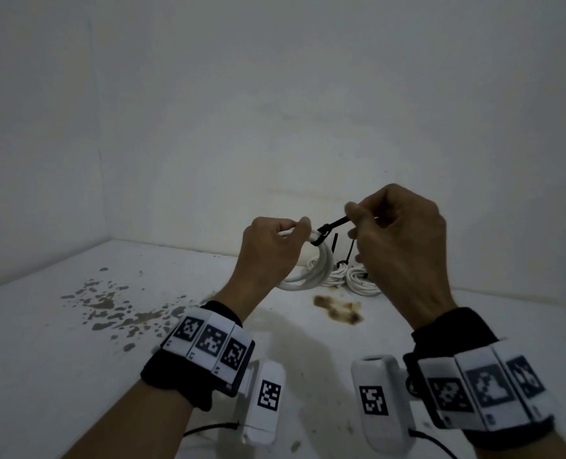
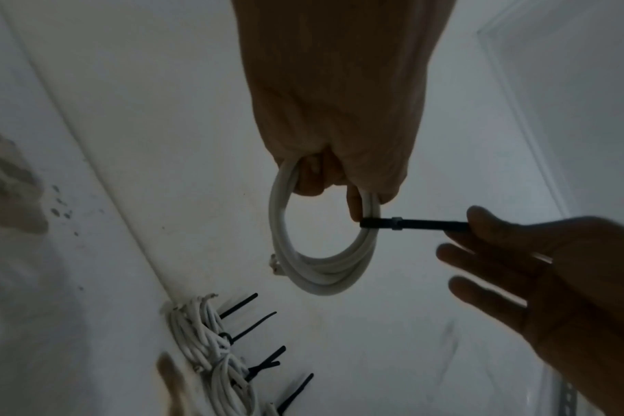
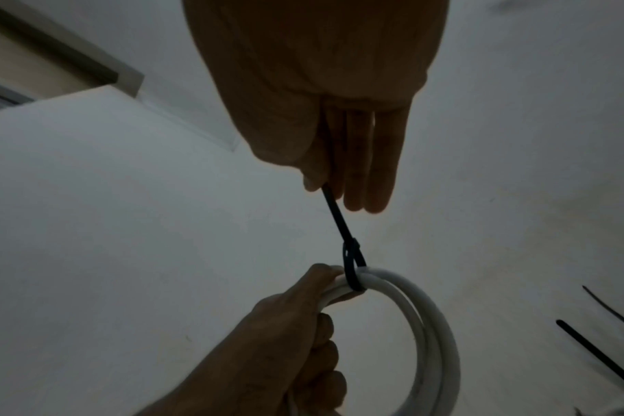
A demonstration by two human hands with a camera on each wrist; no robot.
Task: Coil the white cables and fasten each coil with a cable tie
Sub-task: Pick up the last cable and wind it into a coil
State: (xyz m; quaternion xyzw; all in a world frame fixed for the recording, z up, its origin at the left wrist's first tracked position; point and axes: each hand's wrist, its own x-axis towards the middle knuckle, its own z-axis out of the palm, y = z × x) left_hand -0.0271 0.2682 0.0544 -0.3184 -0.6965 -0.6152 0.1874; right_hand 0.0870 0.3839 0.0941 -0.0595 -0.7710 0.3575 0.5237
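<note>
Just beside the left hand [image 1: 271, 250], which grips the white coil [image 2: 325, 253], the cable tie [image 3: 351, 264] loops loosely. The right hand [image 1: 400, 240] pinches its tail; pulling straight away should cinch it evenly.

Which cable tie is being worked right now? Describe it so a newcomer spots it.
Above the stained white table, the left hand grips a white cable coil. The black cable tie loops that coil, tail pinched by the right hand; the other ties sit on coils lying by the wall.
</note>
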